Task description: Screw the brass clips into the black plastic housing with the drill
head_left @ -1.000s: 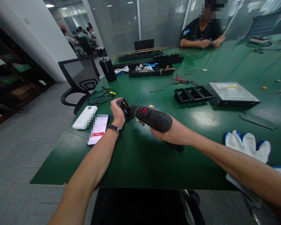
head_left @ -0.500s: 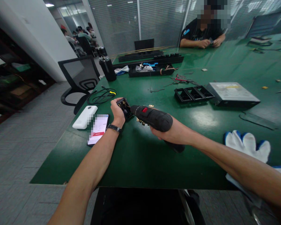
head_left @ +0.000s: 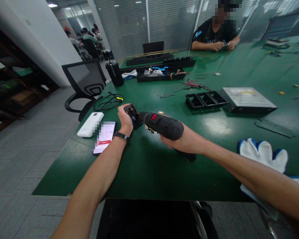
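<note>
My left hand is closed around the left side of a small black frame with brass-coloured metal pieces, held tilted above the table. In my right hand is a black cordless drill with a red switch, its handle gripped and its nose pointing left at the frame. The drill's front end meets or nearly meets the frame; the exact contact at the tip is too small to make out. Just beneath the drill lie several small brass-coloured parts, partly hidden by it, and a brass plate lies behind it.
Left of my hands lie a phone, a white power bank and a coiled black cable. Beyond are a black three-slot frame, a metal box and a bottle. Gloves lie at right. Another person sits across.
Both my hands, the drill and the black frame stay almost exactly where they were. The person across has shifted their head slightly.
</note>
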The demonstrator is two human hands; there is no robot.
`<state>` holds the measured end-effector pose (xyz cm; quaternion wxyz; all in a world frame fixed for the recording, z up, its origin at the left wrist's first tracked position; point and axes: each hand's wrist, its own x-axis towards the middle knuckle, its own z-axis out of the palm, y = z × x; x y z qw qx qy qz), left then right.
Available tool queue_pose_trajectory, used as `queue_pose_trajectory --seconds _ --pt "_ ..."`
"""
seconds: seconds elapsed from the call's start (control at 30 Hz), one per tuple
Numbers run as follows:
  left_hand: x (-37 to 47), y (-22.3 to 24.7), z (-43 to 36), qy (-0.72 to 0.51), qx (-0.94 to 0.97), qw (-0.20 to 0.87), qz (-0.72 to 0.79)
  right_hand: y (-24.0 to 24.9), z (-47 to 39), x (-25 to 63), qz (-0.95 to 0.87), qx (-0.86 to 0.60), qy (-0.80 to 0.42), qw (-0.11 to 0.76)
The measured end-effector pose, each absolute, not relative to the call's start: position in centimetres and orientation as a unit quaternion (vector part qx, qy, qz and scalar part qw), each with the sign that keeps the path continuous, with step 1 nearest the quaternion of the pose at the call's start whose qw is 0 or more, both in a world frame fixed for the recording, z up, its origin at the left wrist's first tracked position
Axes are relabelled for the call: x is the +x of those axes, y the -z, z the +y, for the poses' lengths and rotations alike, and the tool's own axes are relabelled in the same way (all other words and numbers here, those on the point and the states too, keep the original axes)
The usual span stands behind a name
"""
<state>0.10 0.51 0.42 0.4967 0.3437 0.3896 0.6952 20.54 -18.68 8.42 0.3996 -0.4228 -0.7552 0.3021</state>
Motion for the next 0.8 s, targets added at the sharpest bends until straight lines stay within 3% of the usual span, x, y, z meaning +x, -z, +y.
queue_pose_trajectory --seconds 0.8 --pt "0.14 -0.57 0.42 -0.695 0.346 0.500 0.386 -8.32 -18.67 20.49 -0.750 -0.424 -0.315 0.397"
